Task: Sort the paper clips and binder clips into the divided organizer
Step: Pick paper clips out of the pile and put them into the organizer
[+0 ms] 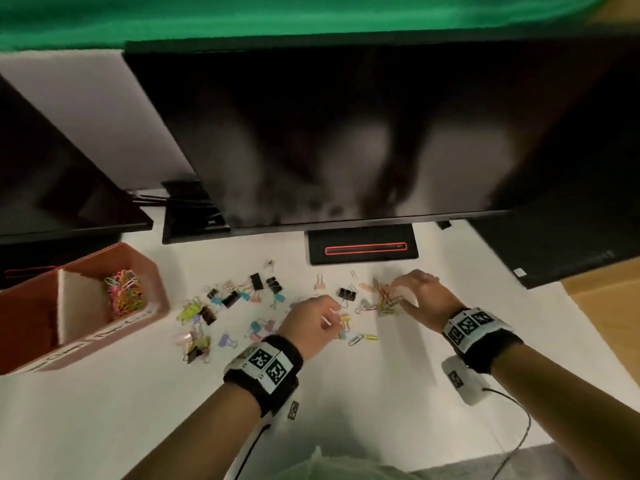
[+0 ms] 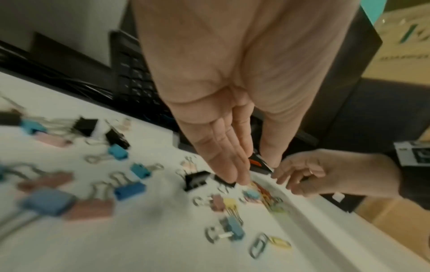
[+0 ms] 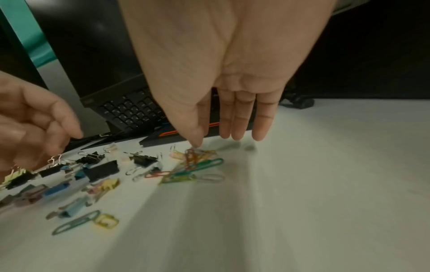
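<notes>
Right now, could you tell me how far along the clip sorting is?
Partly done: one compartment of the organizer holds a heap of paper clips. In hand: the right hand reaches with straight fingers into a loose paper clip pile; the left hand hovers nearby. Left: every binder clip is on the desk.

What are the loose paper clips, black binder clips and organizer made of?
Paper clips: bent wire, bright colours suggest a plastic coating.
Black binder clips: likely painted sheet metal, bare silvery wire handles.
Organizer: matte reddish walls, probably plastic; blur leaves it open.
</notes>
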A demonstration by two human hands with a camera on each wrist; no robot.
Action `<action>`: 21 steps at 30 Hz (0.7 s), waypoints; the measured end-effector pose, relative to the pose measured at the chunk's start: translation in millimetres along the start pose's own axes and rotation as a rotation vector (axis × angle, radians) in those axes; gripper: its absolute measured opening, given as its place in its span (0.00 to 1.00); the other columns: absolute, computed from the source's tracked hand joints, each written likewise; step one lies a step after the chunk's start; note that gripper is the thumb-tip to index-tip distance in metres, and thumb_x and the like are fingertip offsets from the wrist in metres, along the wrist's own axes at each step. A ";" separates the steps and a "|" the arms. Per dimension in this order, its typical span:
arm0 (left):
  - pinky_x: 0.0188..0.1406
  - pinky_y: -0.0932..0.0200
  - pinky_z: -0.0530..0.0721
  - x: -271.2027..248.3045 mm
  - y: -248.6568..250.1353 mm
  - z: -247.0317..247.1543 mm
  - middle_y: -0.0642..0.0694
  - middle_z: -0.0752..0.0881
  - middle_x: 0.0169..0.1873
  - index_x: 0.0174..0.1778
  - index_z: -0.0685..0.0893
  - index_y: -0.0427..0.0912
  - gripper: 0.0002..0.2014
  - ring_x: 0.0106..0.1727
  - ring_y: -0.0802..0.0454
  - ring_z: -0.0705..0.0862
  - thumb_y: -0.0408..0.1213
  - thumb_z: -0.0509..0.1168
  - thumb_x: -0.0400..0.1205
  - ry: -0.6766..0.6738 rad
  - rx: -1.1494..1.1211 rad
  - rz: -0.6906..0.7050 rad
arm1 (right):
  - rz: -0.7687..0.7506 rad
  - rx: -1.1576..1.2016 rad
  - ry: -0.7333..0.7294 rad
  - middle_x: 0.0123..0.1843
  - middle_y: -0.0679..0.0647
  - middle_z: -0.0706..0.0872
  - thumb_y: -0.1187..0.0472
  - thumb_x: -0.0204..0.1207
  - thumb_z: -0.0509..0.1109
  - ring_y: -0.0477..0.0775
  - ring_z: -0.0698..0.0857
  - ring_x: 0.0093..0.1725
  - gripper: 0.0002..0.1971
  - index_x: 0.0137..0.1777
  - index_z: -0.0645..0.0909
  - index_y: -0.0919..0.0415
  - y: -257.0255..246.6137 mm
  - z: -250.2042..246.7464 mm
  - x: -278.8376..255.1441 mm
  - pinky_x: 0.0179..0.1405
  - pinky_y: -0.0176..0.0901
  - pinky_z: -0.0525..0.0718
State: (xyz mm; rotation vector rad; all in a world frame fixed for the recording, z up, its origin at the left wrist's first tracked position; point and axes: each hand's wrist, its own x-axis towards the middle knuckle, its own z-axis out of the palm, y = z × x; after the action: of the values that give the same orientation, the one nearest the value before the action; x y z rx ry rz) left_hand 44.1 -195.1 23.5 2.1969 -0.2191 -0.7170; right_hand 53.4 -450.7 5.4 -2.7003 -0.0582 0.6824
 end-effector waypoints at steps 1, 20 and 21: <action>0.48 0.58 0.84 7.1 3.9 12.6 0.51 0.85 0.44 0.55 0.81 0.44 0.11 0.43 0.53 0.84 0.38 0.69 0.77 -0.016 0.041 -0.010 | 0.007 0.001 -0.029 0.67 0.53 0.77 0.59 0.76 0.68 0.56 0.77 0.66 0.20 0.68 0.76 0.53 8.6 0.0 -0.4 0.69 0.48 0.71; 0.56 0.55 0.75 26.3 6.1 78.8 0.53 0.84 0.44 0.47 0.82 0.49 0.04 0.51 0.52 0.78 0.42 0.63 0.80 0.032 0.501 0.008 | -0.292 0.112 -0.080 0.58 0.56 0.79 0.58 0.76 0.71 0.55 0.80 0.57 0.12 0.57 0.83 0.60 39.9 20.5 15.4 0.61 0.45 0.79; 0.57 0.54 0.75 25.3 8.3 80.4 0.54 0.85 0.44 0.49 0.81 0.50 0.05 0.50 0.53 0.78 0.44 0.65 0.79 0.032 0.475 0.017 | -0.291 0.104 -0.068 0.58 0.55 0.78 0.57 0.75 0.71 0.54 0.79 0.56 0.12 0.56 0.83 0.60 41.6 19.1 15.4 0.61 0.47 0.80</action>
State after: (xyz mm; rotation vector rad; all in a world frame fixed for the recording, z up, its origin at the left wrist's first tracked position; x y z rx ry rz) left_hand 20.6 -261.9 -22.9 2.6483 -0.4273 -0.6691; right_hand 56.2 -481.5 -31.7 -2.4985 -0.4125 0.6663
